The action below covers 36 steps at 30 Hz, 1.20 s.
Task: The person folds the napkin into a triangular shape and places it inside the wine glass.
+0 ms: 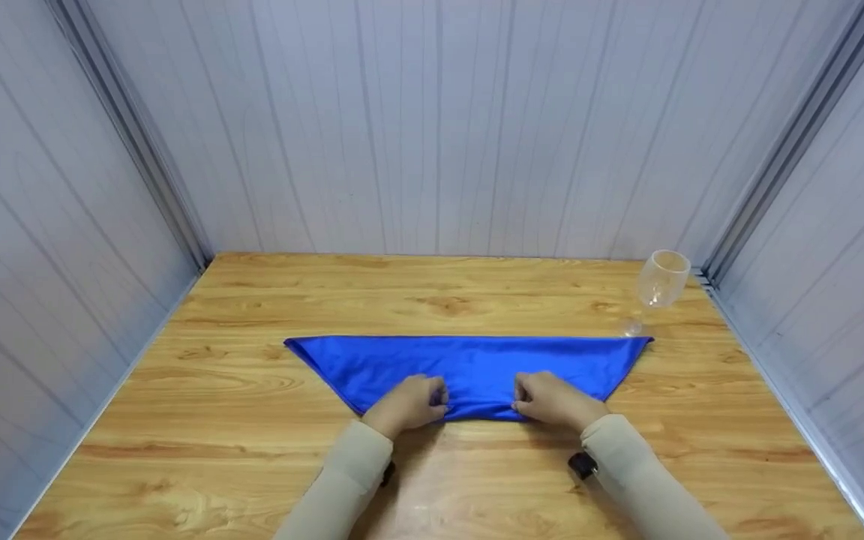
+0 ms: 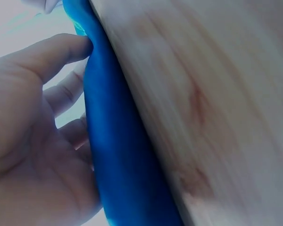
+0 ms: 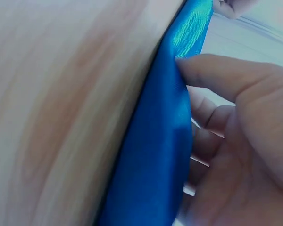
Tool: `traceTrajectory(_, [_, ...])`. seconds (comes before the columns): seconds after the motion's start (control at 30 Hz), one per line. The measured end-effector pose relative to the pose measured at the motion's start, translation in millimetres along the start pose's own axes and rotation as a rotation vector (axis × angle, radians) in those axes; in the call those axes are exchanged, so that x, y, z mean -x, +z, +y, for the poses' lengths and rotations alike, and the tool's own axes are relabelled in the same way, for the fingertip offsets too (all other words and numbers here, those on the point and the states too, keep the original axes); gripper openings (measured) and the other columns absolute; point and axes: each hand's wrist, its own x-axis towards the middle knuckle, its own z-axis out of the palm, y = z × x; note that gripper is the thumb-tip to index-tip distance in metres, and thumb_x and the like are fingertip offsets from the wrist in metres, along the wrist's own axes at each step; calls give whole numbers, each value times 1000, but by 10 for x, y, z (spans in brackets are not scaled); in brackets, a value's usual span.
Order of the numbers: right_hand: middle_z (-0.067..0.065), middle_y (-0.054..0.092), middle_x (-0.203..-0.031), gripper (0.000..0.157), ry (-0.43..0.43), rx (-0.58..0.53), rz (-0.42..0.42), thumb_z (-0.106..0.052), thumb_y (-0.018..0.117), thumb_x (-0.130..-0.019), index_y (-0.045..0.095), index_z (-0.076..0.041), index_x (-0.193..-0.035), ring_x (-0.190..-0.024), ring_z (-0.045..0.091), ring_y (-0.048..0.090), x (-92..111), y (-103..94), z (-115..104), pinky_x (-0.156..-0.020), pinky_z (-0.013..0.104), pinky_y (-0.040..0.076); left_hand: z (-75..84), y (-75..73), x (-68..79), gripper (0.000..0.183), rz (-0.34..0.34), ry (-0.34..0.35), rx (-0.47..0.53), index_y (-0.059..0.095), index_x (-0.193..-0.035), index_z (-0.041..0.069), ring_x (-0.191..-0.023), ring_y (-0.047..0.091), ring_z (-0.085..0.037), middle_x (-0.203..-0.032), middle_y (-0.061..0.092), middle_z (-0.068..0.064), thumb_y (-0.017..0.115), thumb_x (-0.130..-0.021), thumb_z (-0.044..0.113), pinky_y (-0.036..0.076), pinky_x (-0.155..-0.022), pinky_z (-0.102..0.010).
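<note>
A shiny blue cloth [image 1: 477, 367] lies folded on the table, its long straight edge at the back and its two pointed corners out to the left and right. My left hand [image 1: 411, 403] pinches the near folded edge left of the middle. Right of the middle, my right hand [image 1: 552, 399] pinches the same edge, a short gap from the left. In the left wrist view the thumb presses on the blue fold [image 2: 118, 136], with fingers curled behind it. The right wrist view likewise has thumb and curled fingers on the fold [image 3: 155, 141]; their tips are partly hidden.
A clear stemmed glass [image 1: 663, 279] stands at the back right, its foot close behind the cloth's right corner. The wood-patterned table [image 1: 199, 420] is bounded by pale panel walls [image 1: 432, 135] at the back and both sides.
</note>
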Motion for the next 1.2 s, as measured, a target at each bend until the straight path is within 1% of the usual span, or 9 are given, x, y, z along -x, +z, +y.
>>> traceTrajectory(0.33, [0,64,-79,9,-120,170,145,-2,72,-88,70,-9,-82,-77,20,63,12,58,-104,-68,35,54,83,16,-2,10,195,132,-131,77,-73,9,-73,67,-18,-74,70,1,80,-77,0,54,-67,-31])
traceTrajectory(0.6, [0,65,-76,12,-173,243,218,-3,72,-86,69,-11,-78,-74,21,65,35,100,-103,-67,35,54,126,-6,24,14,204,99,-192,77,-69,13,-72,69,-18,-72,71,4,77,-78,1,56,-66,-33])
traceTrajectory(0.67, [-2,64,-74,13,-181,241,217,-3,71,-86,68,-12,-77,-73,19,64,46,112,-91,-66,34,54,132,-9,35,20,194,109,-203,74,-63,14,-64,64,-13,-66,67,7,75,-77,0,53,-61,-29])
traceTrajectory(0.73, [-3,62,-74,14,-177,228,199,-6,70,-87,67,-13,-76,-72,17,62,59,116,-90,-65,33,53,136,-15,48,29,184,122,-200,65,-54,16,-54,51,-6,-57,56,11,72,-77,-2,45,-53,-24])
traceTrajectory(0.83, [-4,60,-77,13,-154,191,150,-12,70,-90,66,-15,-78,-72,14,59,82,101,-103,-65,32,51,131,-35,72,37,167,141,-176,53,-49,18,-51,33,-5,-52,39,15,71,-75,-1,32,-48,-21])
traceTrajectory(0.93, [-5,58,-81,13,-122,158,98,-19,73,-91,65,-15,-81,-74,11,56,109,67,-116,-66,32,50,113,-65,93,34,137,161,-139,56,-51,15,-53,33,-6,-53,39,13,73,-78,3,32,-51,-23])
traceTrajectory(1.07, [-4,58,-86,14,-111,145,61,-21,77,-89,66,-14,-85,-77,11,55,129,42,-112,-69,33,51,86,-83,120,6,92,165,-109,80,-75,9,-71,60,-5,-73,68,8,81,-81,10,51,-65,-25])
traceTrajectory(1.13, [-4,58,-86,14,-114,142,50,-20,78,-87,66,-13,-86,-77,11,55,135,40,-108,-69,33,51,70,-77,131,11,80,164,-104,82,-90,8,-85,69,-12,-86,75,1,85,-80,13,56,-75,-28])
traceTrajectory(1.2, [-4,58,-86,13,-127,134,45,-17,78,-86,66,-12,-86,-78,11,55,138,39,-99,-69,33,51,56,-67,140,19,74,167,-91,82,-95,8,-90,71,-15,-92,76,-2,87,-78,13,56,-78,-28])
